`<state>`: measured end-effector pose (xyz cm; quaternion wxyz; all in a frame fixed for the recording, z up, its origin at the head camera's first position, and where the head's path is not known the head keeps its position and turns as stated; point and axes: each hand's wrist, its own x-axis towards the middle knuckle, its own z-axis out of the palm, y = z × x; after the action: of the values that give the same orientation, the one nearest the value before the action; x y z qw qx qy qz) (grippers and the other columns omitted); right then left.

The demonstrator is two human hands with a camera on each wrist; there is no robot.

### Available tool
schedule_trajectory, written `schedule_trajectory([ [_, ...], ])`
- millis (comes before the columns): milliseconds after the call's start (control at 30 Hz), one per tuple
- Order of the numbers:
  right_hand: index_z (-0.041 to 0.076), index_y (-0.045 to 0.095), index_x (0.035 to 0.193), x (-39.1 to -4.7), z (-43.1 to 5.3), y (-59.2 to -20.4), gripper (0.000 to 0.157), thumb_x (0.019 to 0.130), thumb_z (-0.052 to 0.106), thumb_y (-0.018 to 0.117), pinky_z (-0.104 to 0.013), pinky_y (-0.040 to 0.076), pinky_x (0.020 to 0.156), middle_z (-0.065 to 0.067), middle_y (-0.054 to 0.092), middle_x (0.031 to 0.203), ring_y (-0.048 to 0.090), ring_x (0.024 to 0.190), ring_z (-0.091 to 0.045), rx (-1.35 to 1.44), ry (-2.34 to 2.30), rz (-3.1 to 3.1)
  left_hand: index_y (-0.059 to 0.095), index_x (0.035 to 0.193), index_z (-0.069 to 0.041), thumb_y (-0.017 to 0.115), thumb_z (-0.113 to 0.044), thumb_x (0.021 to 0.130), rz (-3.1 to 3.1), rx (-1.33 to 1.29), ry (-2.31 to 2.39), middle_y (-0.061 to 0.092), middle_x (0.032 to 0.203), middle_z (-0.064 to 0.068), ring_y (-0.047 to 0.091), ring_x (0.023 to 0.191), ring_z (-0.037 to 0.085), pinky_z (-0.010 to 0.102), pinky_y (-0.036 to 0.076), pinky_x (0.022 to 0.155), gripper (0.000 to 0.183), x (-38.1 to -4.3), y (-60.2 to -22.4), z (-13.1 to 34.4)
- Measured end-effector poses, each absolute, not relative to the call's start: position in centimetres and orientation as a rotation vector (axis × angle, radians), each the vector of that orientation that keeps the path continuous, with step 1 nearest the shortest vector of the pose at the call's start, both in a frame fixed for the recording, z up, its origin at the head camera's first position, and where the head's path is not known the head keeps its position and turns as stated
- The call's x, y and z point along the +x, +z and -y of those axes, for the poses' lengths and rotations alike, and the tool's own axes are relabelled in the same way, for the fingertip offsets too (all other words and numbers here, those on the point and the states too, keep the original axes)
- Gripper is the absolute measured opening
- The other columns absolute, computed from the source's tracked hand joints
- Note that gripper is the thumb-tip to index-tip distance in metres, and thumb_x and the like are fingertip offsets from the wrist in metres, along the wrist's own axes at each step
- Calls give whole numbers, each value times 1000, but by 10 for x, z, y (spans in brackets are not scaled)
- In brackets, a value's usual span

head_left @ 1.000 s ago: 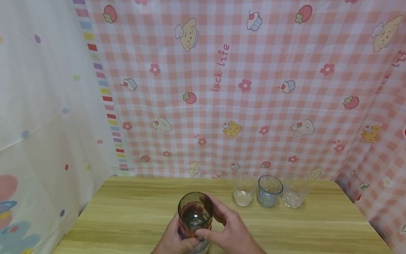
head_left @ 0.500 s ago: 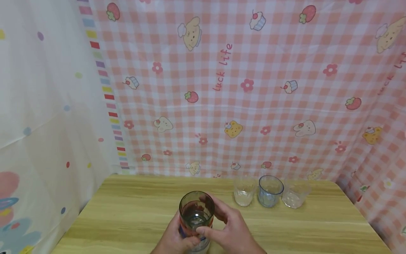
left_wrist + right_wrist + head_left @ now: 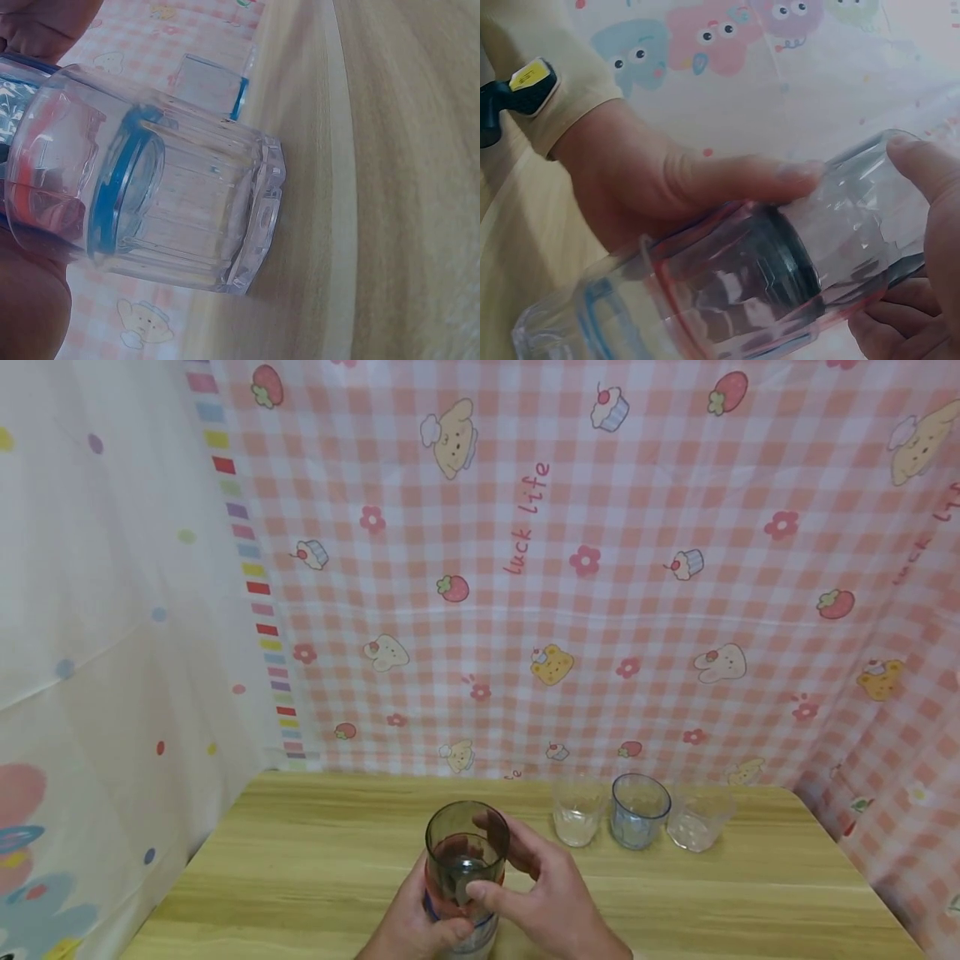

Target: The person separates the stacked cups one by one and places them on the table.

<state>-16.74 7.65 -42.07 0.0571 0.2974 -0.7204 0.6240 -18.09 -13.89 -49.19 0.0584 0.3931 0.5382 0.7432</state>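
The person's left hand point(image 3: 416, 917) is wrapped round the lower part of a stack of nested cups point(image 3: 720, 292), its thumb lying across the near side; the right hand point(image 3: 551, 887) pinches the smoky grey cup point(image 3: 453, 860) at the top, thumb in front and fingers round behind; the stack stands roughly upright between the two hands, over the near part of the wooden table point(image 3: 300, 860), and I cannot tell whether its base touches the wood; the lowest cup point(image 3: 199, 214) is clear with a faceted base, and through its wall I can see a blue band point(image 3: 112, 195); a pale sleeve point(image 3: 574, 79) ends at the left wrist; farther back, to the right, a clear cup point(image 3: 576, 828), a blue-rimmed cup point(image 3: 636, 831) and a second clear cup point(image 3: 696, 828) stand in a row, near the pink checked cloth point(image 3: 622, 618).
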Motion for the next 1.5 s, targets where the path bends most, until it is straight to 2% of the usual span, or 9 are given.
schedule_trajectory([
  [267, 7, 55, 156, -171, -76, -411, 69, 93, 7, 85, -26, 55, 111, -16, 68, 148, 66, 136, -16, 951, 1829, 2109, 29, 162, 0, 70, -16, 106, -1673, 1224, 2259, 65, 149, 9, 68, 132, 20, 33, 56, 113, 71, -181, -491, 138],
  [467, 6, 55, 156, -172, -76, -406, 71, 92, 4, 85, -27, 56, 110, -19, 67, 148, 66, 136, -18, 970, 1819, 2069, 29, 163, 0, 71, -15, 105, -1675, 1199, 2267, 65, 150, 10, 67, 133, 20, 32, 55, 113, 73, -182, -491, 138],
  [667, 6, 53, 157, -174, -77, -399, 73, 92, 4, 85, -26, 57, 109, -19, 67, 148, 67, 135, -17, 958, 1782, 2062, 37, 158, -6, 75, -23, 103, -1816, 1083, 2233, 67, 146, 2, 67, 131, 17, 31, 55, 112, 69, -177, -490, 140],
  [800, 7, 53, 158, -175, -78, -393, 73, 92, 4, 85, -28, 58, 108, -18, 67, 149, 68, 134, -18, 939, 1786, 2052, 40, 156, -7, 76, -26, 102, -1875, 1070, 2220, 68, 143, 2, 68, 129, 17, 31, 56, 111, 68, -176, -488, 140],
  [933, 9, 53, 158, -177, -79, -388, 72, 93, 5, 84, -28, 58, 108, -16, 66, 150, 68, 134, -19, 912, 1804, 2059, 40, 157, -7, 76, -25, 102, -1877, 1090, 2228, 67, 144, 4, 67, 129, 19, 31, 55, 111, 69, -176, -489, 140],
  [1167, 6, 54, 156, -181, -80, -383, 68, 94, 5, 83, -27, 57, 109, -17, 65, 151, 67, 136, -23, 886, 1820, 2048, 39, 161, -9, 77, -21, 101, -1867, 1155, 2252, 64, 149, -1, 65, 132, 17, 29, 54, 113, 72, -179, -491, 140],
  [1500, 11, 53, 159, -186, -80, -385, 69, 96, 9, 82, -29, 57, 109, -14, 64, 153, 65, 138, -28, 831, 1825, 2076, 39, 162, -12, 79, -22, 100, -1835, 1133, 2255, 64, 150, -1, 63, 134, 15, 30, 54, 112, 75, -179, -492, 140],
])
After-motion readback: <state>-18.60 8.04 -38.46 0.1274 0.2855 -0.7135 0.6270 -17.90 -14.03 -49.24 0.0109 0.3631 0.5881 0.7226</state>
